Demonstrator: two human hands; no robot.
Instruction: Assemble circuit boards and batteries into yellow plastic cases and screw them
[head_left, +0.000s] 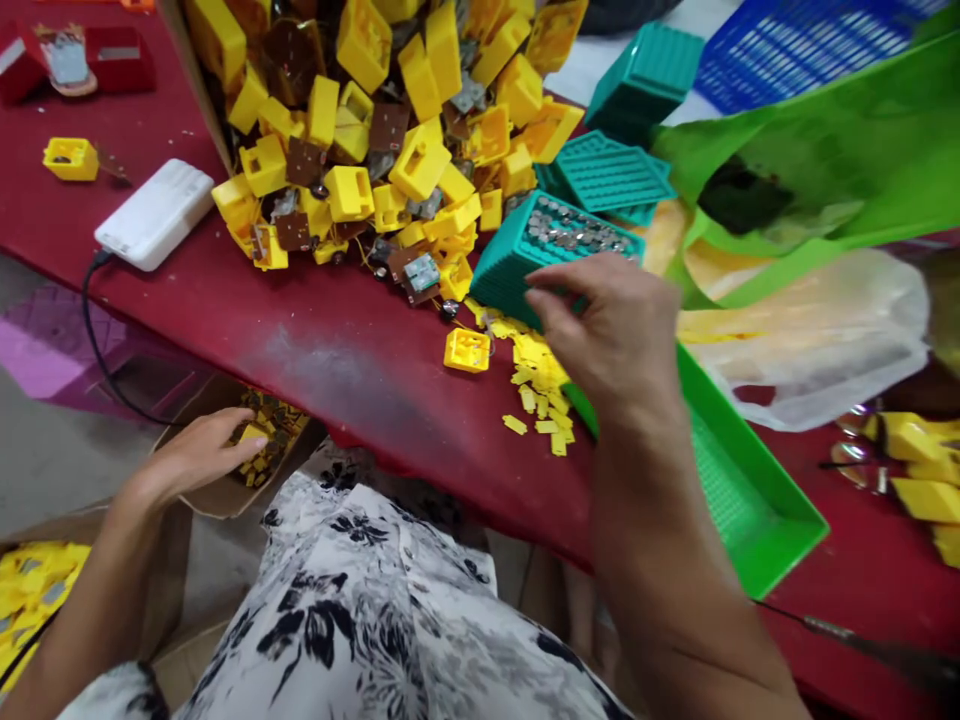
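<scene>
Nearest us lies the white, black-flowered fabric garment [375,620]. Our left hand [206,450] pinches a small yellow plastic piece [255,433] over the brown cardboard box [212,498], presumably placed low for collecting. Our right hand [613,325], fingertips nearly meeting, partly hides the teal plastic basket [502,270] of silver discs [574,230]; we cannot tell whether it grips one.

1. Casing [467,350]: on the table [375,400]; clock centre for the items below.
2. Casing pile [420,165]: on the table, 11 o'clock.
3. Tub [506,262]: 1 o'clock, discs [570,228] in it; right hand [611,315] at its near side.
4. Tabs [538,385]: 4 o'clock, just beside the casing; tray [784,550] farther out.
5. Power bank [156,215]: on the table, 10 o'clock.
6. Carton [217,502]: 8 o'clock, below the tabletop; left hand [196,452] at its opening.
</scene>
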